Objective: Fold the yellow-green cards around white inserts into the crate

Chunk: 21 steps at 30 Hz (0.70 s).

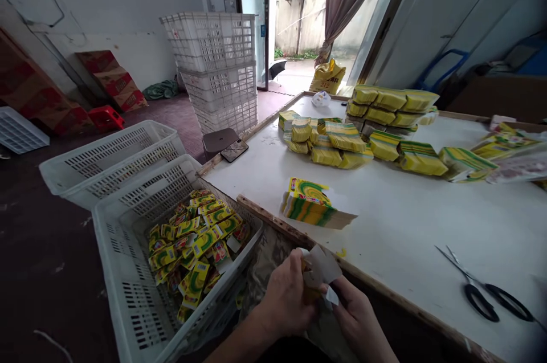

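Observation:
Below the table's near edge, my left hand (pixel 287 294) and my right hand (pixel 356 317) are both closed on one small flat carton blank (pixel 321 267), its white inner side facing up and partly folded. A little yellow shows under it. Just above the hands, a stack of yellow-green flat blanks (pixel 311 203) lies on the white table (pixel 405 226). To my left, a white plastic crate (pixel 128 289) holds several folded yellow-green small boxes (pixel 194 243).
Several bundles of yellow-green blanks (pixel 363 141) lie across the table's far side. Black-handled scissors (pixel 487 289) rest at the right. A phone (pixel 234 150) sits on a brown stool. Another crate (pixel 106 160) stands behind the first; stacked crates (pixel 217 66) stand by the door.

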Motion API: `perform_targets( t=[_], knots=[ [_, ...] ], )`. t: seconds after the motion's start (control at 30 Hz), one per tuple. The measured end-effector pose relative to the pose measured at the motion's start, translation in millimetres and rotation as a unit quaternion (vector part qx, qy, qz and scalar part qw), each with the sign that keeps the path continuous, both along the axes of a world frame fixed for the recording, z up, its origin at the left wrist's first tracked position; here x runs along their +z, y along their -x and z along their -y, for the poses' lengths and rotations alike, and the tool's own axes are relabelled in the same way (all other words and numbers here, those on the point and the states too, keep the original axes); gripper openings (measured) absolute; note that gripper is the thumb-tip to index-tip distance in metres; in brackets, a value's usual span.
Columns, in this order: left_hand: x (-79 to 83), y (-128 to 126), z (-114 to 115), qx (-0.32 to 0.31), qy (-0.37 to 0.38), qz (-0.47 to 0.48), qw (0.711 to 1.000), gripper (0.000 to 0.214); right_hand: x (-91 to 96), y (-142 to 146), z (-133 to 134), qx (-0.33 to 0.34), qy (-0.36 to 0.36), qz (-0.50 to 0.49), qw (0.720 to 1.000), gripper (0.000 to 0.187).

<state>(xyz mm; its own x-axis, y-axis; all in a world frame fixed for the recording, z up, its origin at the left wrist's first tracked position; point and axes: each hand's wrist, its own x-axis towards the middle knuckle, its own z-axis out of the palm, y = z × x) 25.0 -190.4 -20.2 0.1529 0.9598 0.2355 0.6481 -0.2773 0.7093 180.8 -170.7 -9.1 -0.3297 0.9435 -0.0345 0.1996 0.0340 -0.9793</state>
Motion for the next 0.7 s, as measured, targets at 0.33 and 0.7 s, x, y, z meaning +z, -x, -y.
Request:
perform_targets(
  t=[0.33,0.7],
  knots=[
    [-22.2,18,-2,0.068,-0.056,0.001,0.996,0.068,1.9,29,-8,0.045,-0.114,0.019,0.992,0.042],
    [-16.8,10,3,0.131,0.041,0.098,0.986,0.044,5.4,15,-16,0.052,-0.048,-0.052,0.996,0.032]
  ],
)
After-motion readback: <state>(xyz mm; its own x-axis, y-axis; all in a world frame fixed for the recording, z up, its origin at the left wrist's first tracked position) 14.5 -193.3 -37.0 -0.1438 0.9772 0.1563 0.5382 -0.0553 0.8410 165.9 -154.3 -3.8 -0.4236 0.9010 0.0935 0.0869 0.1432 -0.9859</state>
